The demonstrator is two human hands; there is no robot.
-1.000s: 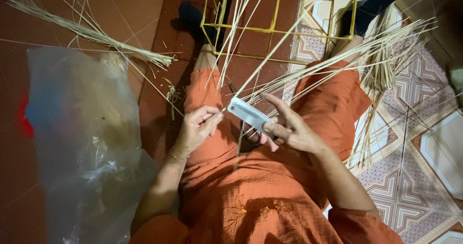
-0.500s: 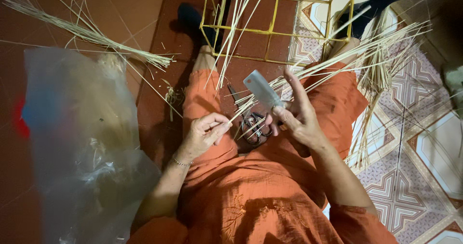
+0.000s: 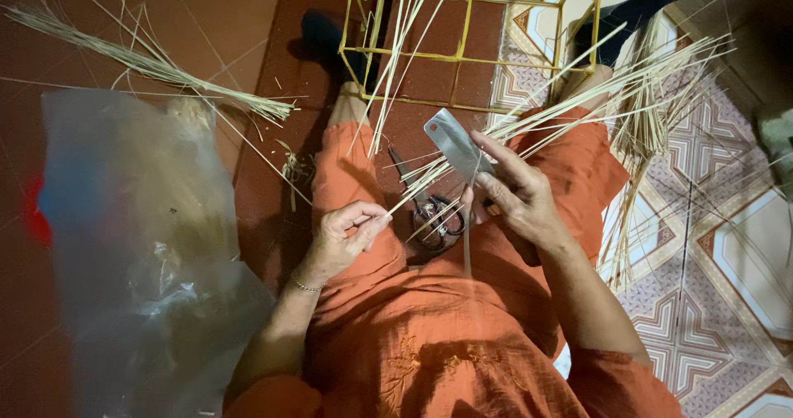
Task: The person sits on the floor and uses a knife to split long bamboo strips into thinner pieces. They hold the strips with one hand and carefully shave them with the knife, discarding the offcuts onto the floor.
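Warm, dim indoor light, brightest on the orange clothes in the centre, falling off to dark corners. The knife blade [image 3: 452, 141] catches a pale sheen. The plastic bag [image 3: 132, 244] at left looks hazy and soft; the edges smear slightly.

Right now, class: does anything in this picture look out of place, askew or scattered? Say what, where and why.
Yes. Loose strips lie fanned across the red floor at upper left, apart from the bundle by the right knee. Scissors sit on the lap between the left hand and the right hand, which holds a cleaver.
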